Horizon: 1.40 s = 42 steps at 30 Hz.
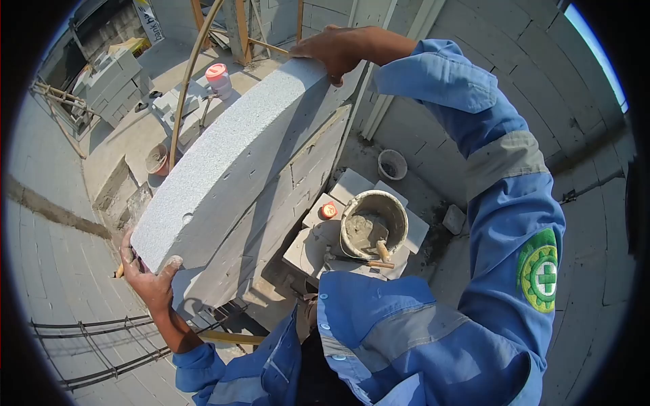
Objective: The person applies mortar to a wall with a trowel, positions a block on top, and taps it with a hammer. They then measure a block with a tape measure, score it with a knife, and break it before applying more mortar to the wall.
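A long pale concrete block [223, 155] sits on top of a block wall [308, 159], its rough upper face catching the light. My left hand [145, 274] grips its near left end, with the thumb on the inner face and the fingers round the outer side. At the far end, my right hand [332, 51] is wrapped over the block's top corner. Below the wall to the right stands a bucket of wet mortar [374, 227] on stacked blocks, a trowel [369, 260] lying across its near rim. A small red tape measure [328, 210] lies beside the bucket.
Steel rebar [101, 345] juts out at the lower left. Beyond the wall are a red-lidded container [217, 78], a mortar-smeared pail [158, 160] and stacked blocks [115, 88]. A thin curved pole [186, 95] rises there. A smaller bucket [392, 164] stands by the right wall.
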Tool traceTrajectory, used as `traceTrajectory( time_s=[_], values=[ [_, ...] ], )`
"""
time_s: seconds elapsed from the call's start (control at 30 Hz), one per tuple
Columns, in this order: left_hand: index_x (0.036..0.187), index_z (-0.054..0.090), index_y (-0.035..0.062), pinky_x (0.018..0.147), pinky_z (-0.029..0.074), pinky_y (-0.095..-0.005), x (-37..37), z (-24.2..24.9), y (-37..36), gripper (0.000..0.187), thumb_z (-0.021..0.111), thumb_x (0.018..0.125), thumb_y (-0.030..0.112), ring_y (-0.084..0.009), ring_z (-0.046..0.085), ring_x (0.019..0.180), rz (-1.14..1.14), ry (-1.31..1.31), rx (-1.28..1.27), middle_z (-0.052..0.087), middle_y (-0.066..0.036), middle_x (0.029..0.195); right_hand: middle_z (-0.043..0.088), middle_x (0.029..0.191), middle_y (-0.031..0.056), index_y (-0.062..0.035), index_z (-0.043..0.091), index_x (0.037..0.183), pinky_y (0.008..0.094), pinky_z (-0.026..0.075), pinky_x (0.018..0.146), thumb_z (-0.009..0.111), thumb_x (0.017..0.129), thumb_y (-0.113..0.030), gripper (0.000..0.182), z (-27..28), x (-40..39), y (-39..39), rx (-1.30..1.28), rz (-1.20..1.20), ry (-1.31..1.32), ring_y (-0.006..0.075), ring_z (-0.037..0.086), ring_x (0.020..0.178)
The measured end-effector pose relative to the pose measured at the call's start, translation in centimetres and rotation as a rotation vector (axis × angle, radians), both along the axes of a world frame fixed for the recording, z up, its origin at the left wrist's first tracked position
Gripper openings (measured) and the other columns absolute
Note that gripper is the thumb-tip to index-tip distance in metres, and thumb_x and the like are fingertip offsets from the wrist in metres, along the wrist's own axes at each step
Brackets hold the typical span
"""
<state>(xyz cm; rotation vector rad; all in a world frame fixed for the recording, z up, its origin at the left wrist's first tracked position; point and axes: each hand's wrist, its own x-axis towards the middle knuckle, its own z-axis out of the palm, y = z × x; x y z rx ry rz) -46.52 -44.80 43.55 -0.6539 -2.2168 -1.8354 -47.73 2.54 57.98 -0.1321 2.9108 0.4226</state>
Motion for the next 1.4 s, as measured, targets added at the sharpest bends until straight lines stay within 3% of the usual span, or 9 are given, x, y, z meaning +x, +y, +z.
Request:
traceTrajectory(
  time_s=[0.17,0.47,0.57,0.63,1.0,1.07,1.23,1.37,1.4],
  values=[
    [0.133,0.046,0.0048,0.102,0.044,-0.0380,-0.9,-1.3,0.8,0.102,0.096,0.047,0.026,-0.0268,0.056,0.115,0.022,-0.071,0.020,0.057,-0.013,0.120,0.065,0.119,0.0064,-0.0138,0.052,0.127,0.0473,0.034,0.097,0.088,0.049,-0.008,0.086,-1.6,-1.4,0.7,-0.023,-0.004,-0.044,0.0281,0.059,0.117],
    [0.135,0.044,0.0042,0.106,0.041,-0.0375,-1.7,-1.4,2.3,0.106,0.094,0.042,0.013,-0.0269,0.053,0.119,-0.001,-0.189,-0.031,0.054,-0.010,0.126,0.051,0.141,0.0055,-0.0122,0.038,0.147,0.0435,0.032,0.106,0.087,0.052,-0.011,0.107,-2.7,-1.3,1.7,0.062,-0.073,-0.108,0.0225,0.052,0.124],
    [0.133,0.047,0.0066,0.102,0.047,-0.0402,-1.8,-1.9,2.7,0.108,0.098,0.040,0.030,-0.0273,0.058,0.113,0.006,-0.135,-0.041,0.059,-0.012,0.119,0.050,0.141,0.0057,-0.0127,0.038,0.147,0.0438,0.032,0.106,0.088,0.053,-0.012,0.107,-3.1,-1.1,2.0,0.090,-0.075,-0.090,0.0223,0.052,0.124],
    [0.135,0.045,0.0066,0.105,0.043,-0.0370,-1.8,-2.0,2.9,0.107,0.096,0.041,0.017,-0.0267,0.054,0.118,0.018,-0.195,-0.088,0.055,-0.010,0.124,0.051,0.140,0.0060,-0.0132,0.038,0.147,0.0442,0.033,0.105,0.088,0.053,-0.013,0.106,-3.4,-1.5,2.6,0.084,-0.078,-0.096,0.0225,0.052,0.124],
    [0.131,0.050,0.0105,0.104,0.045,-0.0393,-1.6,-2.0,3.0,0.100,0.092,0.040,0.007,-0.0251,0.056,0.114,0.064,-0.174,-0.149,0.058,-0.008,0.120,0.054,0.138,0.0069,-0.0133,0.040,0.146,0.0445,0.034,0.105,0.088,0.056,-0.011,0.102,-4.9,-2.0,3.1,0.059,-0.094,-0.129,0.0234,0.053,0.123],
    [0.130,0.050,0.0114,0.104,0.044,-0.0392,-1.3,-1.5,3.3,0.100,0.091,0.040,0.001,-0.0247,0.055,0.115,0.092,-0.194,-0.195,0.057,-0.007,0.121,0.062,0.125,0.0035,-0.0185,0.046,0.140,0.0476,0.037,0.100,0.087,0.053,-0.010,0.097,-5.7,-2.0,4.1,0.030,-0.013,-0.016,0.0236,0.057,0.118],
    [0.134,0.047,0.0073,0.109,0.036,-0.0377,-1.0,-0.6,4.1,0.098,0.077,0.043,-0.014,-0.0267,0.051,0.121,0.175,-0.283,-0.224,0.056,-0.010,0.125,0.055,0.136,0.0061,-0.0150,0.043,0.143,0.0464,0.034,0.106,0.086,0.057,-0.011,0.096,-5.0,-1.5,3.3,0.051,-0.041,-0.032,0.0247,0.051,0.125],
    [0.135,0.045,0.0061,0.108,0.036,-0.0388,-1.8,-2.4,2.3,0.095,0.085,0.049,0.001,-0.0275,0.051,0.122,0.081,-0.179,-0.244,0.055,-0.011,0.126,0.049,0.143,0.0114,-0.0114,0.041,0.145,0.0458,0.035,0.111,0.081,0.070,-0.013,0.085,-5.2,-0.3,5.5,-0.027,-0.084,0.079,0.0296,0.047,0.131],
    [0.136,0.045,0.0041,0.108,0.036,-0.0394,-2.1,-2.9,2.1,0.097,0.089,0.050,0.017,-0.0279,0.050,0.122,0.025,-0.123,-0.176,0.054,-0.012,0.127,0.050,0.141,0.0127,-0.0098,0.042,0.143,0.0453,0.036,0.110,0.078,0.074,-0.013,0.078,-4.0,1.0,5.9,-0.179,-0.109,0.170,0.0314,0.047,0.131]
  ],
)
